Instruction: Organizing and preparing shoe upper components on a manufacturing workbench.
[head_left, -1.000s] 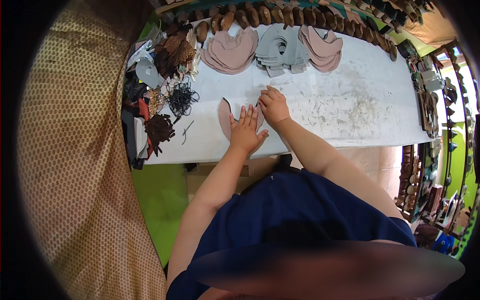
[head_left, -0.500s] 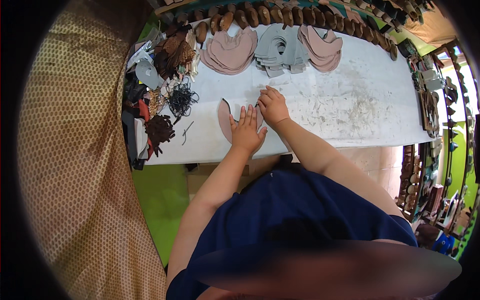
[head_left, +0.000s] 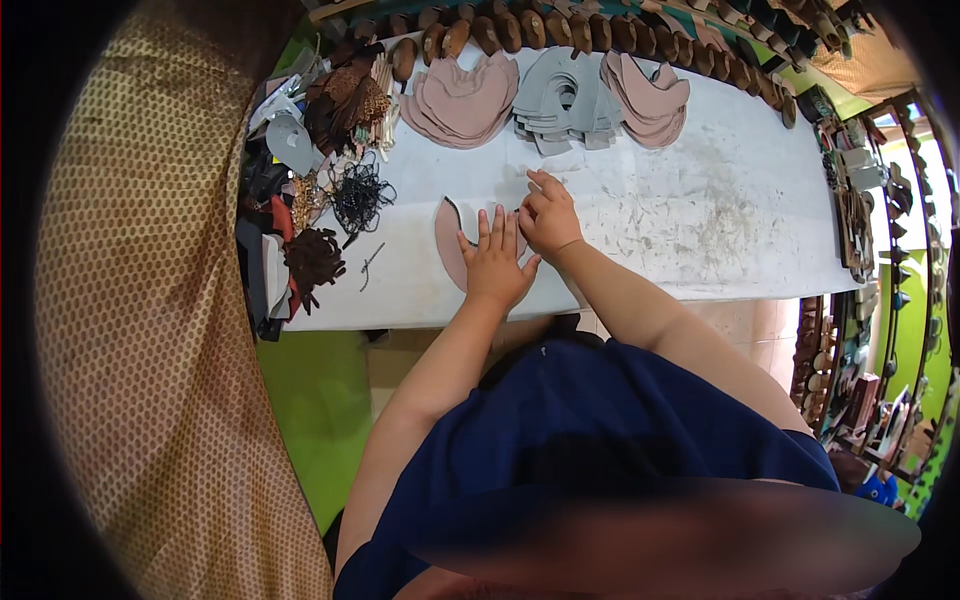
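Observation:
A curved pink shoe upper piece [head_left: 451, 250] lies on the white-covered table in front of me. Thin dark edging [head_left: 453, 207] follows its inner curve. My left hand [head_left: 497, 272] rests flat over the middle of the piece, fingers spread and pointing away from me. Close beside those fingertips, my right hand [head_left: 552, 222] is closed in a pinch at the right arm of the piece, where a bit of the dark edging shows. Its fingers partly cover what they grip.
Stacked pink upper pieces [head_left: 460, 105] and grey pieces [head_left: 565, 120] sit along the back, before a row of brown shoe lasts [head_left: 530, 32]. At left lie tangled black cord [head_left: 362, 198], brown scraps [head_left: 315, 262] and a short dark strip [head_left: 371, 266]. A patterned curtain [head_left: 170, 300] hangs at far left.
My right hand has shifted very slightly right, and its fingers have curled a little differently at the edge. The left hand stays flat on the piece.

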